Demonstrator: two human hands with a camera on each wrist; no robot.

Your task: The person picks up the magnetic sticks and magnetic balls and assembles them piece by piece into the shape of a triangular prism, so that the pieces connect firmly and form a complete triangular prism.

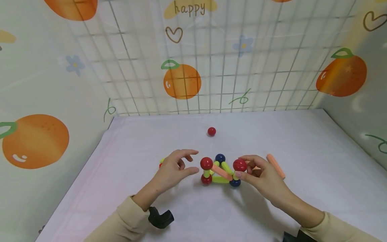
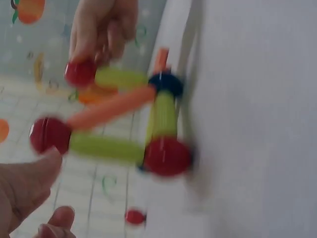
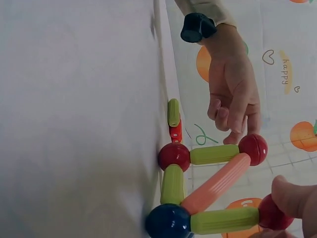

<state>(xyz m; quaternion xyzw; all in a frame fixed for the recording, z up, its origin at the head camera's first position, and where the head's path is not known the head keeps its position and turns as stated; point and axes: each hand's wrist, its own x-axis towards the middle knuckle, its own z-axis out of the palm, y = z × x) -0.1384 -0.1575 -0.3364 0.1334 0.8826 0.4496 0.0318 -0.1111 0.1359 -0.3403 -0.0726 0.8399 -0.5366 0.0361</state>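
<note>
A small frame of balls and rods stands on the table in the head view. At its right, my right hand (image 1: 263, 179) pinches a red ball (image 1: 240, 165) between thumb and fingers; in the right wrist view it tops an upright green rod (image 3: 225, 220) over a dark blue ball (image 3: 168, 221). My left hand (image 1: 170, 169) is beside the upper left red ball (image 1: 206, 163), thumb and fingers spread and holding nothing. An orange rod (image 1: 222, 172) slants from that ball down to the front blue ball. Below sits another red ball (image 3: 174, 157); another blue ball (image 1: 220, 158) is behind.
A loose red ball (image 1: 211, 131) lies farther back on the white table (image 1: 151, 131). An orange rod (image 1: 275, 166) rests beyond my right hand. Behind my left hand are a green rod (image 3: 173, 112) and a red piece (image 3: 176, 132). A printed curtain over a grid (image 1: 211, 84) closes the back.
</note>
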